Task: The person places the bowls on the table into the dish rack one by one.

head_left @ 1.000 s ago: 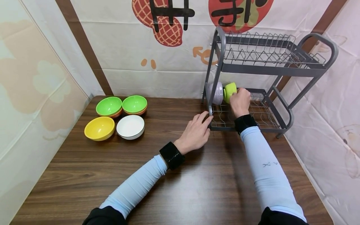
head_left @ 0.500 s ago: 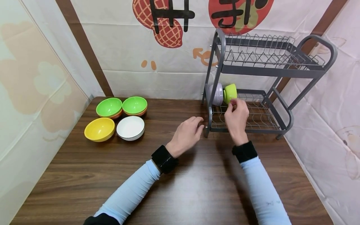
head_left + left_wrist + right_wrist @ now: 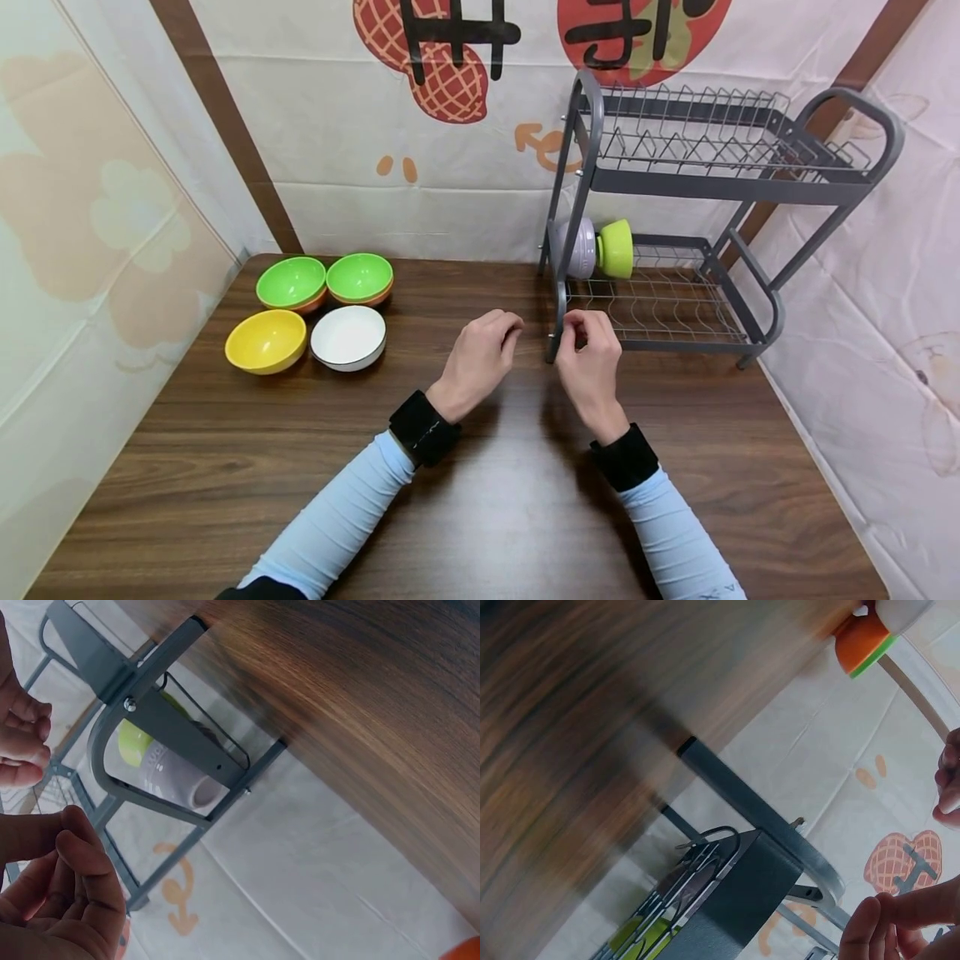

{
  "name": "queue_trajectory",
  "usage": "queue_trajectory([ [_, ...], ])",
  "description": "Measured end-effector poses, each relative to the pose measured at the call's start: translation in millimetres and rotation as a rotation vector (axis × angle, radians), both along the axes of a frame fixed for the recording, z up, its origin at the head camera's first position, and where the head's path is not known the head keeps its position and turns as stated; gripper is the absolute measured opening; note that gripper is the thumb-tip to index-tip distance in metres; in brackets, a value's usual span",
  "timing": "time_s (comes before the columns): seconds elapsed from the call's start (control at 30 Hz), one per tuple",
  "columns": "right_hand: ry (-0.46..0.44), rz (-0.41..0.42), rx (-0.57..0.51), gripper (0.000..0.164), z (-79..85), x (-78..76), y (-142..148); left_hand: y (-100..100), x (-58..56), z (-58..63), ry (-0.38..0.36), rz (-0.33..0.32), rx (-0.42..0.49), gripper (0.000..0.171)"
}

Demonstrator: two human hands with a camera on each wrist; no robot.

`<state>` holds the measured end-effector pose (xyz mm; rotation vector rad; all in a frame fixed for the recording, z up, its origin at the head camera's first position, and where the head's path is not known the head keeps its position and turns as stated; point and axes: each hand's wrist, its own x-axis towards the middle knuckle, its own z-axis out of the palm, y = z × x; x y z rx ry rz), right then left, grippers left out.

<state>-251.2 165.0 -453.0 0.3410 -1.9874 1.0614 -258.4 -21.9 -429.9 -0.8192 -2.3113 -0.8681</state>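
Note:
Both hands hold nothing and hover over the table before the grey two-tier dish rack. My left hand is left of the rack's near left foot, fingers loosely curled with the thumb near the index finger. Just right of that foot is my right hand, its fingers also loosely bent. On the lower tier, a lime-green bowl stands on its side against a lavender bowl at the left end. In the left wrist view the lavender bowl shows its base behind the rack's side bar.
At the table's back left sit two green bowls with orange outsides, one left and one right. A yellow bowl and a white bowl stand in front. Printed cloth hangs behind the table.
My right hand has let go of the lime-green bowl and drawn back toward me and left. My left hand has left the rack's corner and moved slightly left. The bowl stays in the rack.

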Motion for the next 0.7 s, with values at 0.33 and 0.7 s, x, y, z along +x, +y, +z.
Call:
queue_trajectory([
  [0.33, -0.012, 0.026, 0.015, 0.010, 4.8, 0.3, -10, -5, 0.5, -0.6, 0.000, 0.011, 0.026, 0.008],
  [0.7, 0.022, 0.048, -0.015, 0.012, 6.7, -1.8, -24, -15, 3.2, -2.0, -0.013, 0.031, 0.021, 0.009],
])
